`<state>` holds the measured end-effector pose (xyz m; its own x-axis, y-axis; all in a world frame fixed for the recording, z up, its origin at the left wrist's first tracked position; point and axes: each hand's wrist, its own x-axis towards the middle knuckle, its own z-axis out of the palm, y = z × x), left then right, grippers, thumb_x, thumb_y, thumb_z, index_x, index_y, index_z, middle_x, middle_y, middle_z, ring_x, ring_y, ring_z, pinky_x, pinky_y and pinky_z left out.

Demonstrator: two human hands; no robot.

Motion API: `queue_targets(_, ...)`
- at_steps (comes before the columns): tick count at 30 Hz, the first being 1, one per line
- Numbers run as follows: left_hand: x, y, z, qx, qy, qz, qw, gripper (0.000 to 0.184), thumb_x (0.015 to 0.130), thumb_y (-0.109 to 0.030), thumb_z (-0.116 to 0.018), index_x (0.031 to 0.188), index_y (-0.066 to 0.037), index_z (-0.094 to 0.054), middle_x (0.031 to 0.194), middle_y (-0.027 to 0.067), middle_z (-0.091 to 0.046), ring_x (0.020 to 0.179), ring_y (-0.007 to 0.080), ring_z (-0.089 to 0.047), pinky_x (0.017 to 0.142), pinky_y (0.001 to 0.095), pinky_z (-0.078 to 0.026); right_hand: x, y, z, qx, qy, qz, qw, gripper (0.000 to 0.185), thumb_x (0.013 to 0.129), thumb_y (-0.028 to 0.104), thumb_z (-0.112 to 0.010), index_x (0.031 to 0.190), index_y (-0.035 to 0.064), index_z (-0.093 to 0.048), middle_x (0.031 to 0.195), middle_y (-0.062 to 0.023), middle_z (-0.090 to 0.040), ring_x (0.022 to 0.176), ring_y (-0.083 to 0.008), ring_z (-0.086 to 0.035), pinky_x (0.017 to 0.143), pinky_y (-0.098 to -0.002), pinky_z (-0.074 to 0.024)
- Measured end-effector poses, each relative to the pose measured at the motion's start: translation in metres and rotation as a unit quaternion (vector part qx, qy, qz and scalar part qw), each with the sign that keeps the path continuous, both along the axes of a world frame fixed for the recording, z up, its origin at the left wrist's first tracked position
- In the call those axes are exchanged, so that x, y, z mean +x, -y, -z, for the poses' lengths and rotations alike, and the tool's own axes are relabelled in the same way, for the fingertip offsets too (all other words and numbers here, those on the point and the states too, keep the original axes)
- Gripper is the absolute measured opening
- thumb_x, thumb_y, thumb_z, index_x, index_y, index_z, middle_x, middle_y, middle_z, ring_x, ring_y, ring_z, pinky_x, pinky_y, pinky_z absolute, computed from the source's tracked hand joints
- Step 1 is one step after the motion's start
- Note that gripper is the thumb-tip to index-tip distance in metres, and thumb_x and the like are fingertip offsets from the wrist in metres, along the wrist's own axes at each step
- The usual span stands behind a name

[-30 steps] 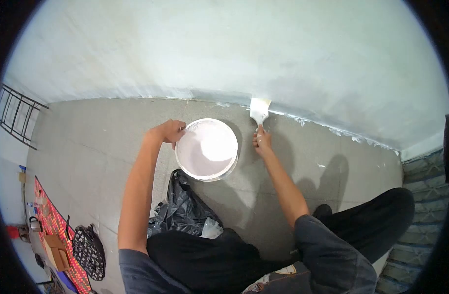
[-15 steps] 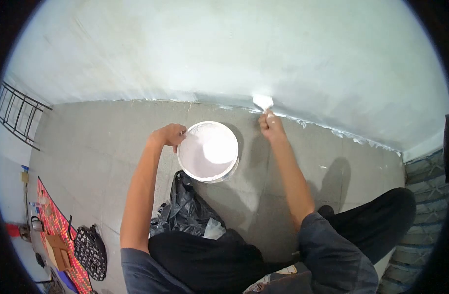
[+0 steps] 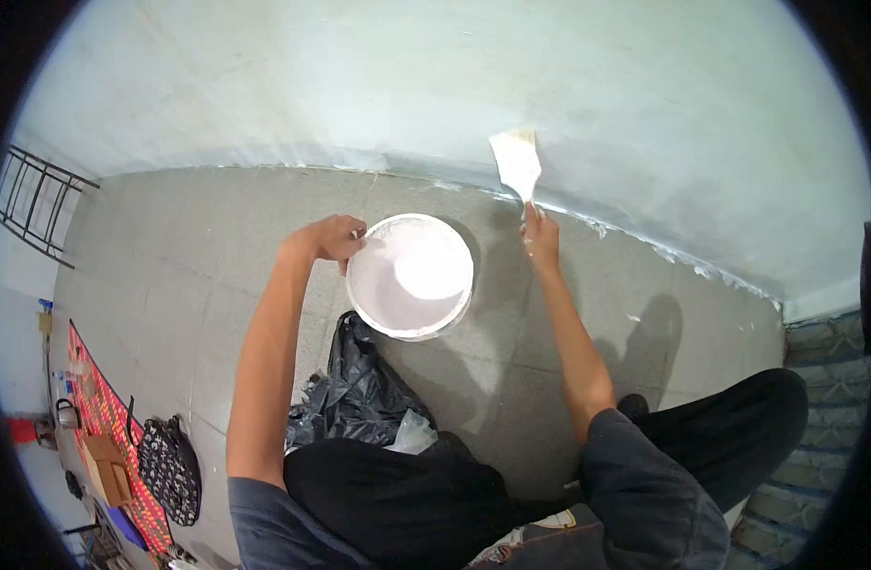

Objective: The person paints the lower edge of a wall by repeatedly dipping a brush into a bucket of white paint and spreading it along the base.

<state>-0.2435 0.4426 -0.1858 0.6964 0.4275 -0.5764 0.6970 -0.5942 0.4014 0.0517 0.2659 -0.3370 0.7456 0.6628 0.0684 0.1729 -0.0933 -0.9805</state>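
Note:
A round white bucket (image 3: 410,333) of pale paint stands on the tiled floor in front of me. My left hand (image 3: 333,237) is closed on its left rim, thumb outside and fingertips at the edge. In my right hand (image 3: 542,236) is the handle of a wide paintbrush (image 3: 517,163), with its paint-coated head pointing up. The brush head is against or just in front of the pale wall (image 3: 635,114), a little above the floor line; actual contact I cannot tell. White paint smears run along the wall's base.
A black plastic bag (image 3: 359,385) lies between the bucket and my legs. At left are a black metal rack (image 3: 38,204), a patterned backpack (image 3: 169,467) and a cardboard box (image 3: 107,470) on a red mat (image 3: 98,404). A metal shutter (image 3: 820,418) stands at right.
The brush has moved up from the wall's base, and more of its head shows. My left hand stays on the bucket rim. The view has shifted slightly.

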Motion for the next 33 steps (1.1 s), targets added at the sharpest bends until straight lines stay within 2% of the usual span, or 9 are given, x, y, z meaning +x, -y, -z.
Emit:
queue_targets(4, -0.004, -0.003, 0.006, -0.012, 0.016, -0.003, 1.0, 0.024, 0.086, -0.017, -0.046, 0.096, 0.004, -0.054, 0.076, 0.0192, -0.066, 0.062, 0.0251, -0.066, 0.069, 0.0361, -0.049, 0.01, 0.006, 0.04, -0.054, 0.017, 0.039, 0.998, 0.04, 0.09, 0.039, -0.053, 0.072, 0.003, -0.054, 0.055, 0.0006, -0.047, 0.043, -0.0078, -0.042, 0.039, -0.0254, -0.0326)
queue_targets(7, -0.001, -0.003, 0.005, -0.013, -0.001, -0.004, 1.0, 0.025, 0.086, -0.017, -0.046, 0.097, 0.004, -0.054, 0.077, 0.019, -0.066, 0.062, 0.0246, -0.067, 0.07, 0.0361, -0.049, 0.007, 0.029, 0.027, -0.063, -0.214, 0.02, 0.975, 0.038, 0.088, 0.041, -0.056, 0.077, 0.004, -0.053, 0.058, -0.0001, -0.047, 0.043, -0.0074, -0.042, 0.036, -0.0231, -0.0299)
queue_targets(9, -0.001, -0.002, 0.004, -0.016, -0.001, -0.009, 1.0, 0.025, 0.086, -0.017, -0.046, 0.098, 0.004, -0.054, 0.077, 0.0193, -0.066, 0.062, 0.0246, -0.067, 0.072, 0.0362, -0.049, 0.008, 0.038, 0.014, -0.025, -0.32, 0.032, 0.947, 0.03, 0.09, 0.035, -0.054, 0.077, 0.0077, -0.051, 0.057, 0.0028, -0.043, 0.043, -0.0048, -0.038, 0.034, -0.0198, -0.0256)
queue_targets(13, -0.004, -0.003, 0.008, 0.003, 0.012, 0.016, 1.0, 0.026, 0.087, -0.016, -0.045, 0.099, 0.004, -0.054, 0.078, 0.0205, -0.066, 0.062, 0.0249, -0.067, 0.073, 0.0364, -0.049, 0.027, 0.065, 0.003, 0.09, -0.516, 0.057, 0.85, 0.02, 0.094, 0.024, -0.047, 0.081, 0.0083, -0.047, 0.058, 0.005, -0.037, 0.041, -0.0033, -0.031, 0.032, -0.0179, -0.021)
queue_targets(16, -0.001, 0.0, 0.004, 0.004, -0.011, -0.002, 1.0, 0.025, 0.087, -0.016, -0.045, 0.099, 0.005, -0.054, 0.079, 0.0209, -0.066, 0.061, 0.0254, -0.067, 0.072, 0.0367, -0.049, 0.047, 0.085, -0.005, 0.058, -0.459, 0.154, 0.873, 0.019, 0.095, 0.018, -0.04, 0.081, 0.0058, -0.044, 0.059, 0.0047, -0.035, 0.041, -0.0034, -0.029, 0.032, -0.0184, -0.0191)
queue_targets(20, -0.001, 0.001, 0.004, -0.005, -0.002, -0.004, 1.0, 0.025, 0.087, -0.015, -0.044, 0.099, 0.005, -0.053, 0.078, 0.0203, -0.065, 0.061, 0.0258, -0.067, 0.071, 0.0367, -0.05, 0.098, 0.089, 0.016, 0.079, -0.493, 0.139, 0.855, 0.014, 0.093, 0.007, -0.036, 0.081, 0.0029, -0.042, 0.06, 0.003, -0.034, 0.042, -0.0043, -0.028, 0.032, -0.0197, -0.0166)
queue_targets(23, 0.003, 0.0, 0.002, -0.014, -0.012, 0.0, 1.0, 0.026, 0.086, -0.013, -0.042, 0.099, 0.006, -0.053, 0.081, 0.0209, -0.065, 0.06, 0.0264, -0.067, 0.07, 0.0367, -0.051, 0.096, 0.087, 0.012, 0.115, -0.537, 0.112, 0.828, 0.019, 0.094, 0.009, -0.037, 0.077, 0.002, -0.043, 0.062, -0.0002, -0.038, 0.044, -0.0061, -0.031, 0.035, -0.0208, -0.0192)
queue_targets(27, 0.0, 0.003, 0.001, -0.007, -0.008, -0.008, 1.0, 0.025, 0.087, -0.014, -0.043, 0.099, 0.006, -0.053, 0.081, 0.0205, -0.065, 0.061, 0.0259, -0.067, 0.072, 0.0367, -0.05, 0.083, 0.068, 0.024, 0.105, -0.539, 0.107, 0.829, 0.011, 0.089, 0.001, -0.037, 0.079, 0.0015, -0.042, 0.063, -0.0007, -0.037, 0.046, -0.0057, -0.032, 0.034, -0.0204, -0.0162)
queue_targets(33, -0.002, 0.003, 0.002, 0.004, -0.019, -0.01, 1.0, 0.025, 0.087, -0.016, -0.044, 0.099, 0.004, -0.053, 0.082, 0.0202, -0.066, 0.063, 0.0254, -0.067, 0.073, 0.0365, -0.05, 0.062, 0.029, 0.023, 0.054, -0.473, 0.101, 0.874, 0.012, 0.089, 0.003, -0.035, 0.079, 0.0056, -0.041, 0.062, -0.0013, -0.038, 0.045, -0.0078, -0.032, 0.035, -0.0216, -0.018)
